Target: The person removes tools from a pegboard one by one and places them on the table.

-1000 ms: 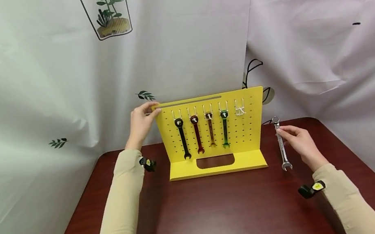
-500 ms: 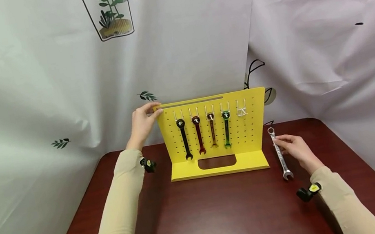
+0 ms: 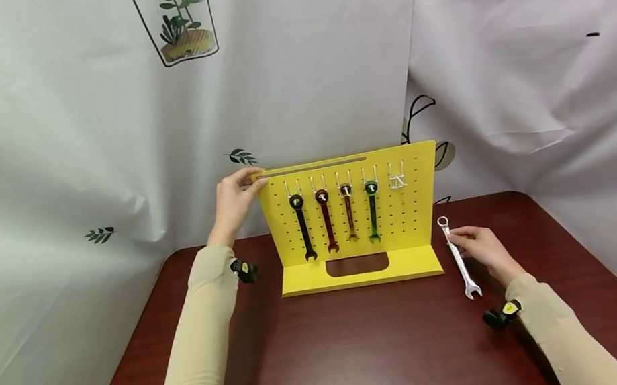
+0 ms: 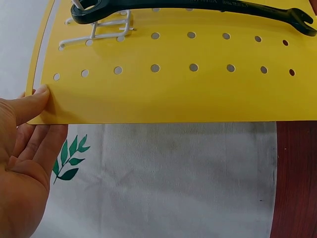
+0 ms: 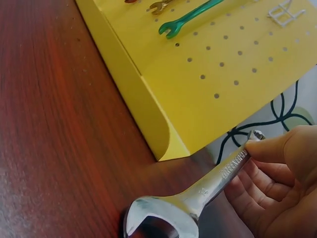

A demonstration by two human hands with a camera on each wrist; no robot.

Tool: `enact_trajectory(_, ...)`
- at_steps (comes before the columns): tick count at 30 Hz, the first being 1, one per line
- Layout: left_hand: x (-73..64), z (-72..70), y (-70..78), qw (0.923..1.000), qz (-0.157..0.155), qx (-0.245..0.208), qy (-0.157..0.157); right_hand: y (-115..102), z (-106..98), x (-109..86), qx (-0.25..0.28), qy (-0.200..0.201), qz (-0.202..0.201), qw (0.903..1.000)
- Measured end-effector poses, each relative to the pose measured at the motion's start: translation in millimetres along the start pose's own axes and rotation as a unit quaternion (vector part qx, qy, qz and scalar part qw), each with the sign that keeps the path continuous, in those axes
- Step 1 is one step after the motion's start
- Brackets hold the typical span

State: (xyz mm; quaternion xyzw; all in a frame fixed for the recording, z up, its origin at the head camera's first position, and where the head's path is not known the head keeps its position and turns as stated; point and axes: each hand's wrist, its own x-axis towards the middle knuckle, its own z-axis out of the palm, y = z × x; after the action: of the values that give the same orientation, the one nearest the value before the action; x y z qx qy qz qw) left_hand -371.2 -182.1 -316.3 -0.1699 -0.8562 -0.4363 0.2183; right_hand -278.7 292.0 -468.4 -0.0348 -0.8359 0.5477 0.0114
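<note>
My left hand point(image 3: 233, 201) pinches the top left corner of a yellow pegboard stand point(image 3: 358, 271), thumb in front and fingers behind. In my right hand point(image 3: 482, 248) is a silver combination wrench point(image 3: 458, 263), pinched near its ring end, to the right of the stand. Its open end points down toward the table; whether it touches is unclear. On the board's white hooks hang a black wrench point(image 3: 303, 227), a red wrench point(image 3: 327, 220), a gold wrench point(image 3: 349, 213) and a green wrench point(image 3: 373, 212). The rightmost white hook point(image 3: 397, 177) bears no wrench.
The stand rests on a dark red-brown table point(image 3: 366, 353) near its back edge. A pale printed cloth point(image 3: 312, 69) hangs behind and at both sides. My forearms in cream sleeves point(image 3: 189, 355) reach in from the front, with a small camera on each wrist.
My right hand has moved left and lower with the silver wrench, which now leans with its ring end toward the stand. My left hand stays on the board's corner.
</note>
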Motion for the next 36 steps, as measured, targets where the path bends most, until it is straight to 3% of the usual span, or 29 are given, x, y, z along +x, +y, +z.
enact_trajectory(13, 0.2, -1.5, 0.4, 1.0000, -0.004, 0.007, -0.001, 7.6, 4.4, 0.0, -0.027, -0.015, -0.003, 0.9995)
enact_trajectory(26, -1.4, -0.9, 0.6, 1.0000, -0.006, 0.004, -0.004, 16.9, 4.6, -1.1, -0.106, -0.032, 0.007, 0.9938)
enact_trajectory(36, -0.3, -0.7, 0.2, 1.0000, -0.007, 0.003, -0.005, 13.2, 3.3, -0.5, -0.131, -0.034, 0.003, 0.9908)
